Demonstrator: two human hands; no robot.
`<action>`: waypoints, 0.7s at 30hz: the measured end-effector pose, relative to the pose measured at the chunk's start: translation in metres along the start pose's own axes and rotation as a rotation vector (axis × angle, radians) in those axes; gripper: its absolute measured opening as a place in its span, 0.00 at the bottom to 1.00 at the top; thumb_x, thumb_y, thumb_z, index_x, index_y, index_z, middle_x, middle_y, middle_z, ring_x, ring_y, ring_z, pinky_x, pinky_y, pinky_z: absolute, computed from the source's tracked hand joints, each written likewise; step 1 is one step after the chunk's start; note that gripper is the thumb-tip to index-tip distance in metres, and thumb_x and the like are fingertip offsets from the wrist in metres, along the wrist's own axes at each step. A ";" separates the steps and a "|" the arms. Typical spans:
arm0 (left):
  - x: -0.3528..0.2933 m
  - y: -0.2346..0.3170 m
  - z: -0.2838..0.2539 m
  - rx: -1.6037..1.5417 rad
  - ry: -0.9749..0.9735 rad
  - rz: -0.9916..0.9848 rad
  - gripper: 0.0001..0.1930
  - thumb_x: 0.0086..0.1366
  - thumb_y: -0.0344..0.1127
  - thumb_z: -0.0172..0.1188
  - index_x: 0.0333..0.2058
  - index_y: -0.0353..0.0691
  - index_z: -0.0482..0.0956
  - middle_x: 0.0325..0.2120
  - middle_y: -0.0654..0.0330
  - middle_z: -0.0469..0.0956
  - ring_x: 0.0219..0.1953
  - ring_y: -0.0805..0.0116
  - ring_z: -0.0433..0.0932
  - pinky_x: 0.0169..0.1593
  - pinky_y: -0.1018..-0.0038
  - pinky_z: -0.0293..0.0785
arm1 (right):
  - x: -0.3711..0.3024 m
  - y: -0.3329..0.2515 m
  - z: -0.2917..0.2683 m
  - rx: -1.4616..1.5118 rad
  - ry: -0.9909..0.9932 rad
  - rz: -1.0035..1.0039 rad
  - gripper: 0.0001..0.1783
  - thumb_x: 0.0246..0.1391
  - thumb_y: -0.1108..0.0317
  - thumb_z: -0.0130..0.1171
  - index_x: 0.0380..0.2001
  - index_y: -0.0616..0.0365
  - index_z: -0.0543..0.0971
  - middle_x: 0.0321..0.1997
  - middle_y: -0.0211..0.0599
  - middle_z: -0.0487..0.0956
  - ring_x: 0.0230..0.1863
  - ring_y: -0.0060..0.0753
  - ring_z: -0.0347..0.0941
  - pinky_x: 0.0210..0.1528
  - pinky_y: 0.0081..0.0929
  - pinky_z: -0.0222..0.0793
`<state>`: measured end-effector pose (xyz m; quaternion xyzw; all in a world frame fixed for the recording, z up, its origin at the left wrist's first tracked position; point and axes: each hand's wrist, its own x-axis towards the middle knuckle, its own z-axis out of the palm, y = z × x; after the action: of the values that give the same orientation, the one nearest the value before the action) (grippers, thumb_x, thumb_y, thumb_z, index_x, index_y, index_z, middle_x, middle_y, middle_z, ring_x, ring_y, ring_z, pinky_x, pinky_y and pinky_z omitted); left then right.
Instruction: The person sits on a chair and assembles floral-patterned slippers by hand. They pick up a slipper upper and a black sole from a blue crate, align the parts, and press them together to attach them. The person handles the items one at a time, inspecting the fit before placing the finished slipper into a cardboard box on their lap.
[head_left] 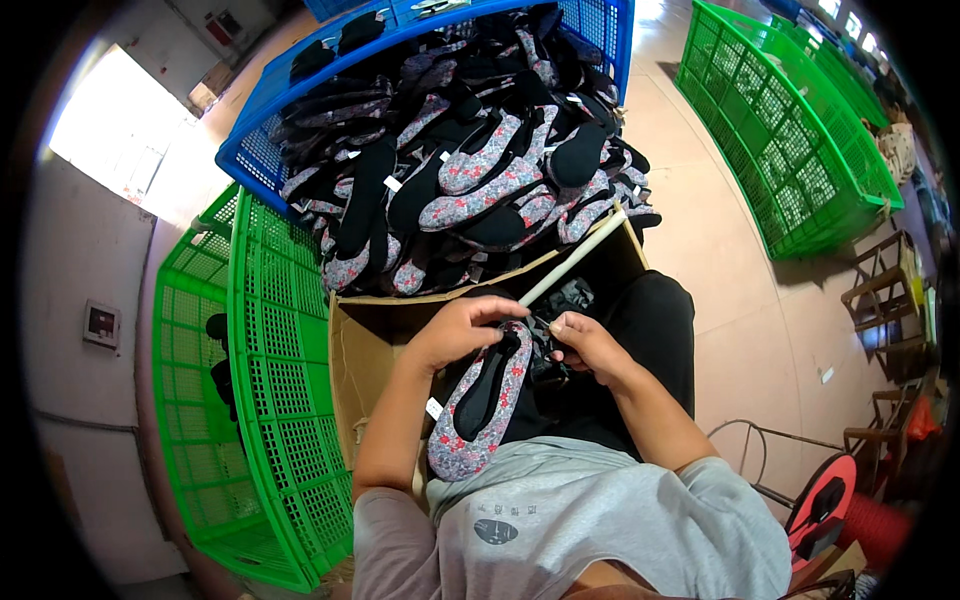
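A floral slipper (pixel 515 375) in grey, pink and red, with a black lining, lies over my lap with its opening facing up. A small white tag sticks out from its side. My left hand (pixel 462 328) grips the slipper's far end, the thumb by the opening and the fingers bent over the tip. Just right of that end, my right hand (pixel 590 346) is closed in a pinch. What it pinches is small and dark, hard to tell from the crumpled dark bundle (pixel 570 300) behind it.
A cardboard box (pixel 365 345) stands before me, with a pale rod (pixel 580 255) across its corner. Beyond it, a blue crate (pixel 250 150) overflows with a heap of similar slippers (pixel 480 180). Green crates stand left (pixel 285 400) and far right (pixel 790 150). A red reel (pixel 820 505) is at lower right.
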<state>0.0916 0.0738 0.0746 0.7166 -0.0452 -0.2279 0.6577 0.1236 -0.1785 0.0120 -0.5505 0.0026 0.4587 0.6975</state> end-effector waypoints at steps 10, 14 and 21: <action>-0.007 -0.019 0.032 0.773 0.153 0.327 0.13 0.53 0.27 0.59 0.39 0.42 0.82 0.44 0.58 0.81 0.50 0.56 0.78 0.55 0.65 0.73 | 0.002 0.006 0.004 -0.056 -0.025 -0.006 0.10 0.68 0.55 0.52 0.36 0.48 0.71 0.24 0.27 0.75 0.14 0.11 0.52 0.15 0.13 0.42; -0.006 -0.021 0.035 0.798 0.230 0.375 0.11 0.53 0.28 0.59 0.37 0.41 0.82 0.41 0.57 0.82 0.47 0.55 0.79 0.53 0.65 0.74 | 0.004 0.008 0.004 -0.085 -0.019 -0.022 0.10 0.69 0.57 0.50 0.36 0.48 0.71 0.24 0.26 0.75 0.15 0.10 0.53 0.16 0.12 0.43; -0.010 -0.027 0.046 0.686 0.565 0.377 0.09 0.53 0.26 0.59 0.35 0.36 0.81 0.35 0.54 0.81 0.40 0.54 0.80 0.47 0.67 0.75 | 0.009 0.021 0.010 -0.077 -0.051 -0.281 0.09 0.70 0.60 0.49 0.41 0.53 0.71 0.28 0.25 0.76 0.21 0.11 0.60 0.23 0.13 0.55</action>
<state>0.0584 0.0388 0.0500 0.9054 -0.0666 0.1270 0.3996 0.1099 -0.1655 -0.0042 -0.5601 -0.1098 0.3701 0.7330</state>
